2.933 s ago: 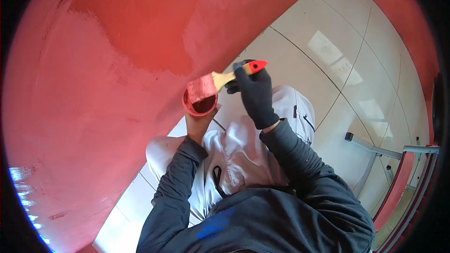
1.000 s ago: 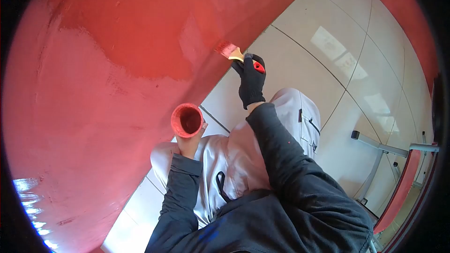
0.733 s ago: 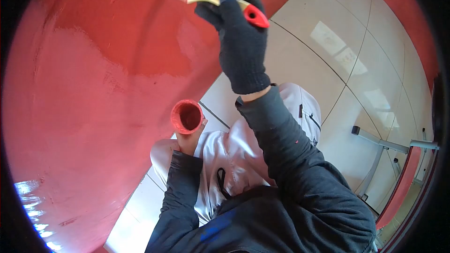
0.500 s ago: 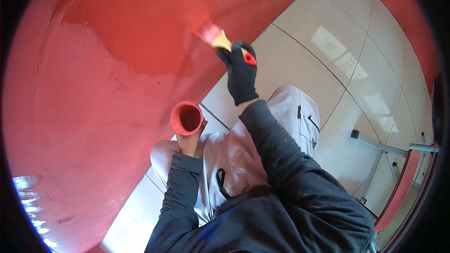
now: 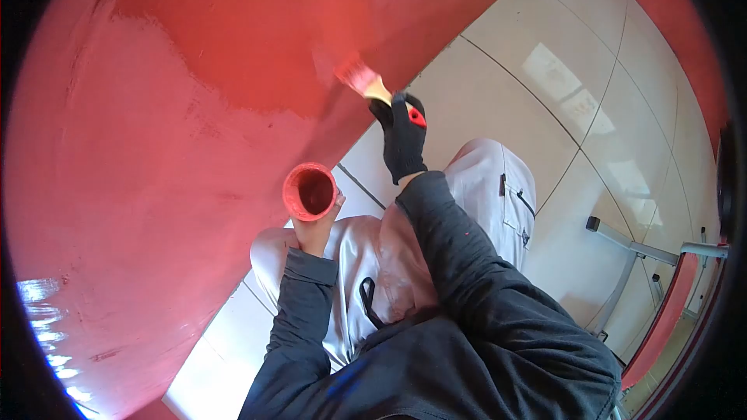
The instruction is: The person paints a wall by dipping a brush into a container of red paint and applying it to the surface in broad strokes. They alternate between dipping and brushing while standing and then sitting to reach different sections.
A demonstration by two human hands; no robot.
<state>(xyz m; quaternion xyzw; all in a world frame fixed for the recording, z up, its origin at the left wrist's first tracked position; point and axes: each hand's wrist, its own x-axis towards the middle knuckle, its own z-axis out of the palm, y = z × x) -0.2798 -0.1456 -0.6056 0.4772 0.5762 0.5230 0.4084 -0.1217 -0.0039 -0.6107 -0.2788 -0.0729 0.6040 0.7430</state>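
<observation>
In a black knitted glove, my right hand (image 5: 403, 136) is closed around the handle of a paintbrush (image 5: 377, 89). Its bristles, coated in red, lie at the surface of the red wall (image 5: 117, 163). A darker, wet-looking patch of red paint (image 5: 241, 39) spreads above and left of the brush, with paler red below it. My bare left hand (image 5: 315, 235) grips a red-smeared cup (image 5: 289, 194) from below and behind, most of its fingers hidden. The cup's round mouth faces me, and its inside is dark red.
Pale floor tiles (image 5: 498, 101) meet the wall along a diagonal edge. My knees in light trousers (image 5: 490, 179) are bent beneath my arms. At the right stands a metal-framed piece of furniture (image 5: 661, 253) with a red panel. Bright light glares at lower left.
The paintbrush and my right hand have moved down and slightly right along the wall. The cup stays nearly in place in my left hand.
</observation>
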